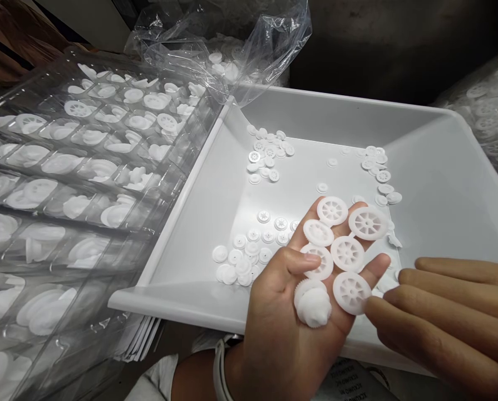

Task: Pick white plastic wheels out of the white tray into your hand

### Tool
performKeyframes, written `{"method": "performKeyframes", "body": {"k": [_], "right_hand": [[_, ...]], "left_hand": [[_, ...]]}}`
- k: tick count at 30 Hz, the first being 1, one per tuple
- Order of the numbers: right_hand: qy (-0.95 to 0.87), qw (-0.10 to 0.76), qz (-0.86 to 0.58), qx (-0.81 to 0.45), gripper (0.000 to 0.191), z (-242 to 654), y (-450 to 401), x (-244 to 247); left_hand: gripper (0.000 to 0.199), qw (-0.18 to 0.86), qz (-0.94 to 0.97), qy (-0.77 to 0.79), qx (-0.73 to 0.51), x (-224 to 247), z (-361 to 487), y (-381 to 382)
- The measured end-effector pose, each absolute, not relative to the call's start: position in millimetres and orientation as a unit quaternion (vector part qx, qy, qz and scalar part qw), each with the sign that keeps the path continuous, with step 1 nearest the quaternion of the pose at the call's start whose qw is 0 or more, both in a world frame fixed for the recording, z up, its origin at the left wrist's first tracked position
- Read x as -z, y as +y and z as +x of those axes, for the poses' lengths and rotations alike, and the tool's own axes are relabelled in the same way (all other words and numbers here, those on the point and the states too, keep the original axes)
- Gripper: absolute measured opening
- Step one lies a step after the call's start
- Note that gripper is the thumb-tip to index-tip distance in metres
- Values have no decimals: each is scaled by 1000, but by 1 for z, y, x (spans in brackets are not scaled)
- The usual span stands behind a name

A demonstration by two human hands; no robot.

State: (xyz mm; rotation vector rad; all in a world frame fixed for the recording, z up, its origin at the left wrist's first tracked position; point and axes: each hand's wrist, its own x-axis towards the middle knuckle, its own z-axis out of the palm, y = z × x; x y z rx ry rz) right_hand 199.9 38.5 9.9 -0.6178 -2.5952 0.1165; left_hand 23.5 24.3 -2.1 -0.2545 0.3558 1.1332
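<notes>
My left hand (pixel 290 317) is palm up over the white tray (pixel 198 234), holding several white plastic gears. Its thumb presses on one spoked gear (pixel 319 262), and others lie across the fingers. A small stack of gears (pixel 313 305) rests on the palm. From the right comes my right hand (pixel 449 312), back upward, fingers bent toward the palm. Its index fingertip meets the rim of the lowest spoked gear (pixel 352 292); the thumb is hidden. Loose gears (pixel 242 264) lie in groups on the tray floor, with more on the right side (pixel 383 176).
To the left stand clear compartment trays (pixel 77 172), their pockets filled with white gears. Behind the white tray is an open clear plastic bag (pixel 269 44) of parts. Another filled bag (pixel 493 111) stands at the right. Paper sheets (pixel 138 337) lie under the tray's near left corner.
</notes>
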Motion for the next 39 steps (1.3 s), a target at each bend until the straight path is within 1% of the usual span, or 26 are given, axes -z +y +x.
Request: {"method": "performKeyframes", "body": {"k": [3,6,8,14,19,22,23,25,28,31,39], "right_hand": [[-951,205,-226,-58,20,200,41,-14],[-958,161,-227,-70,21,198,42,-18],[-960,151,-223,-71,22,197,43,-19],[-959,160,-229,-48,30,198,42,-22],[-940,210,-261,-69,24,194,38,-22],[-935,258,-240,-33,20,190,34,-18],[-937,261,-231,-28,20,188,33,-16],[-943,242,-225,-38,21,188,33,-14],[-946,203,-243,-60,20,191,34,-14],[-945,191,-260,-61,23,194,37,-15],[-956,172,-231,-53,20,193,39,-15]], "left_hand": [[59,821,-123,169,-531,3,24,25],[59,821,-123,172,-530,3,24,25],[59,821,-127,177,-528,3,24,26],[58,812,-147,190,-532,1,24,30],[61,813,-153,197,-526,1,26,29],[65,812,-135,186,-536,4,28,26],[67,814,-120,183,-538,5,28,25],[71,818,-89,182,-539,6,27,24],[70,820,-64,180,-539,5,26,22],[68,818,-70,165,-546,5,25,22],[64,818,-83,160,-546,8,26,23]]}}
